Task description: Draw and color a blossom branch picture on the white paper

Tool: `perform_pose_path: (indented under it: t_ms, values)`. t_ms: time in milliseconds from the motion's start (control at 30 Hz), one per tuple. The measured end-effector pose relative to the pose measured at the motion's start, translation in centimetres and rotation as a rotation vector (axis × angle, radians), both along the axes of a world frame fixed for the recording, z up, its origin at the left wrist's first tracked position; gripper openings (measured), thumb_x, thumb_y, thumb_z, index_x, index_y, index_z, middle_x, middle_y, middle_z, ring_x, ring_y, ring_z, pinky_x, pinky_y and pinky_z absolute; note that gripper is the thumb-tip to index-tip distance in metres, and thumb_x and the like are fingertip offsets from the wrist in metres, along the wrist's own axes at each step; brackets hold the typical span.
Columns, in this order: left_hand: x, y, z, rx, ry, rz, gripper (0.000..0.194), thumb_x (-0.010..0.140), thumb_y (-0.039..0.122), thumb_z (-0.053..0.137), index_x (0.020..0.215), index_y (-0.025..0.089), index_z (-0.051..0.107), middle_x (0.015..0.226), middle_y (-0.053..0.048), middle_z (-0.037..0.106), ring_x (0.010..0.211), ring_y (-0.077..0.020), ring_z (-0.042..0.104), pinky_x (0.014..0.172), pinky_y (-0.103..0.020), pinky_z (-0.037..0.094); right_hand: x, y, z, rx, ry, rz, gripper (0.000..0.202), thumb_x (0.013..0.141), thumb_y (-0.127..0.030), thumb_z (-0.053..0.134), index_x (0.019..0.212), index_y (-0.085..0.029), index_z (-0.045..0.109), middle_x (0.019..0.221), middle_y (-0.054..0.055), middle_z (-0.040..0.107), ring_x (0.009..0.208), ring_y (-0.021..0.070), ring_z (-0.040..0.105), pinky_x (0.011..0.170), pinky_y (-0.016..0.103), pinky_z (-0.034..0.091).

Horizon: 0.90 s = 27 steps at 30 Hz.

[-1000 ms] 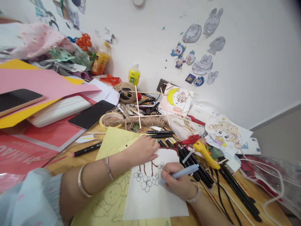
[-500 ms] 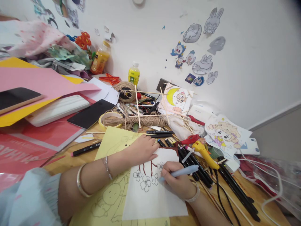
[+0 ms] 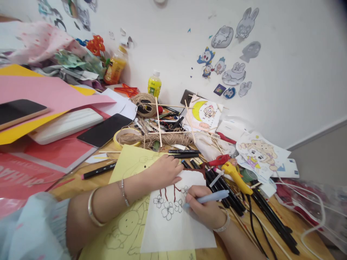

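Observation:
My right hand (image 3: 204, 209) is closed round a light blue pen (image 3: 215, 196), its tip low over a white sheet of paper (image 3: 176, 233). On that sheet are outlined flowers (image 3: 168, 210) hanging from reddish-brown branches. Part of the drawing is hidden under my hands. My left hand (image 3: 165, 171) lies flat across the top of the sheet, fingers together and stretched out, holding nothing. Beneath the white sheet is a yellow paper (image 3: 127, 224) with line drawings of figures.
Black markers (image 3: 273, 216) and a yellow glue gun (image 3: 237, 177) lie to the right. Behind my hands are twine (image 3: 170, 139), thin wooden sticks and a tape roll (image 3: 127, 138). Phones, coloured paper and a white case (image 3: 65, 124) crowd the left. Two bottles stand near the wall.
Almost nothing differs. Both hands, the pen and the paper stay in place; the view shifts very slightly.

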<state>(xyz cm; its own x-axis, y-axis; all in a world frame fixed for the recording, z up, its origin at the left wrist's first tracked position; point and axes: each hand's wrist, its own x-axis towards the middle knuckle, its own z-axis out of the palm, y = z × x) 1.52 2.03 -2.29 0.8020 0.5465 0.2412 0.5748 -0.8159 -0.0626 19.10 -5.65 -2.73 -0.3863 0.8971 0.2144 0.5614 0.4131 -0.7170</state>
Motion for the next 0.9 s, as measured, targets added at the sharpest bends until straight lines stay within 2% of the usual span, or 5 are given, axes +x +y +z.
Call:
perform_pose_path:
  t_ms: [467, 733, 900]
  values:
    - [-0.01, -0.01, 0.15, 0.002, -0.004, 0.0, 0.021, 0.083, 0.037, 0.054, 0.088, 0.017, 0.053, 0.084, -0.006, 0.058, 0.077, -0.0232, 0.054, 0.067, -0.035, 0.037, -0.02, -0.08, 0.05, 0.008, -0.002, 0.027, 0.032, 0.077, -0.021, 0.041, 0.05, -0.022, 0.024, 0.043, -0.005, 0.036, 0.043, 0.0099, 0.037, 0.046, 0.023, 0.029]
    - [-0.05, -0.15, 0.24, -0.002, 0.003, 0.006, 0.023, 0.084, 0.038, 0.054, 0.09, 0.017, 0.054, 0.085, -0.006, 0.059, 0.079, -0.0233, 0.054, 0.068, -0.034, 0.037, 0.17, -0.05, -0.16, 0.088, -0.045, 0.089, 0.03, 0.078, -0.022, 0.043, 0.05, -0.021, 0.031, 0.044, -0.003, 0.045, 0.044, 0.0109, 0.044, 0.047, 0.023, 0.031]
    - [-0.1, -0.1, 0.05, 0.005, 0.001, 0.002, 0.022, 0.084, 0.038, 0.054, 0.089, 0.017, 0.053, 0.084, -0.006, 0.059, 0.078, -0.0233, 0.054, 0.068, -0.034, 0.037, 0.16, -0.03, -0.28, 0.072, -0.057, 0.097, 0.03, 0.078, -0.022, 0.043, 0.05, -0.021, 0.033, 0.045, -0.001, 0.05, 0.045, 0.0118, 0.047, 0.049, 0.024, 0.033]
